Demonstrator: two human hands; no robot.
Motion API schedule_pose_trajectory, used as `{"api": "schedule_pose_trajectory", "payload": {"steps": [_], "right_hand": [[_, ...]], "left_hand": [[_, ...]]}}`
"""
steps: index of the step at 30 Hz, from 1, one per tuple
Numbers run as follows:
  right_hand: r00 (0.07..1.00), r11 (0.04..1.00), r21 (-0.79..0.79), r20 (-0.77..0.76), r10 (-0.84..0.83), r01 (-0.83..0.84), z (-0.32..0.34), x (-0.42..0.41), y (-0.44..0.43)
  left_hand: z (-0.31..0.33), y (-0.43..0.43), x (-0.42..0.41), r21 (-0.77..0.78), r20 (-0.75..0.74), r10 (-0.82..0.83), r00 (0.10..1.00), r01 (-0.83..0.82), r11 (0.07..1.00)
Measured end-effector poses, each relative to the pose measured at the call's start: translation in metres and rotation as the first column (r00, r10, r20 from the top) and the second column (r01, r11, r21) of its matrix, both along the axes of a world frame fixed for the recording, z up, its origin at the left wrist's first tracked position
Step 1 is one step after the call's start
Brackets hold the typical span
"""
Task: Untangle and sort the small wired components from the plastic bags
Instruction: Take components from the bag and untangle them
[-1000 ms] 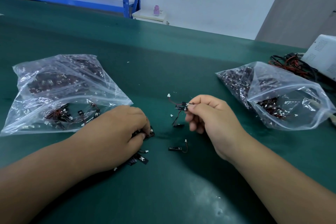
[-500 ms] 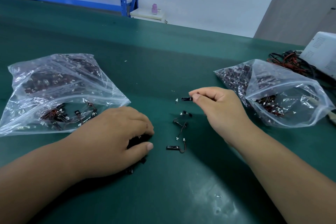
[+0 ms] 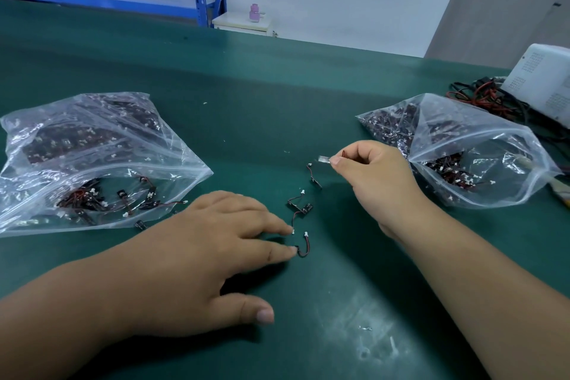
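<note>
Green bench mat [image 3: 308,86], head view. The right hand [image 3: 376,176] now pinches one wired component [image 3: 323,160] between thumb and forefinger, raised above the loose components [image 3: 300,210] lying between the left bag [image 3: 92,139] and the right bag [image 3: 481,151]. The left hand [image 3: 209,244], a moment ago curled over its pile, has flattened, its straight fingertips touching a stray lead [image 3: 303,248]. One piece appears separated; sorting is not finished. Print on the white device [image 3: 543,83] is illegible

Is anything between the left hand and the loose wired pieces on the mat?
Nothing visible. The left hand is spread open, its fingers touching the nearest loose piece; the other pieces lie on bare mat just beyond. The left bag and right bag sit off to the sides.
</note>
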State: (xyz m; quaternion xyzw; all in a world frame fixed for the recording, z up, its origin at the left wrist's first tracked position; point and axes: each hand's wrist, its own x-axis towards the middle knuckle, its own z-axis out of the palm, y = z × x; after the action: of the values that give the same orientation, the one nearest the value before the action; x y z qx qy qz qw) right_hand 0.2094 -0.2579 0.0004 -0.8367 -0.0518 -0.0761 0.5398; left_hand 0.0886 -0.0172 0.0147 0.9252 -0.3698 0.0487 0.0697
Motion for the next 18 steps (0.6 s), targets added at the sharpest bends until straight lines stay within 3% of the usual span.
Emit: {"api": "schedule_pose_trajectory", "payload": {"steps": [4,10,12,15,18], "right_hand": [[1.0,0.998,-0.068,0.003,0.01,-0.01,-0.007,0.003,-0.001],[1.0,0.934,-0.356,-0.021,0.019,-0.025,-0.011,0.0,-0.003],[0.999,0.896,-0.443,-0.004,0.041,-0.039,-0.007,-0.004,-0.001],[0.979,0.835,-0.525,0.015,0.205,-0.167,-0.005,-0.009,0.002],[0.944,0.744,-0.613,-0.01,0.329,-0.266,-0.003,-0.013,0.005]], "left_hand": [[-0.004,-0.009,0.0,0.095,0.053,-0.009,0.999,0.004,0.995],[-0.008,-0.007,0.004,0.107,0.157,-0.025,0.987,0.009,0.994],[-0.007,-0.004,0.006,0.052,0.182,-0.006,0.983,-0.004,0.999],[-0.007,-0.001,0.009,-0.14,0.193,0.081,0.978,-0.055,0.989],[-0.006,-0.002,0.014,-0.247,0.116,0.266,0.957,-0.232,0.941]]}}
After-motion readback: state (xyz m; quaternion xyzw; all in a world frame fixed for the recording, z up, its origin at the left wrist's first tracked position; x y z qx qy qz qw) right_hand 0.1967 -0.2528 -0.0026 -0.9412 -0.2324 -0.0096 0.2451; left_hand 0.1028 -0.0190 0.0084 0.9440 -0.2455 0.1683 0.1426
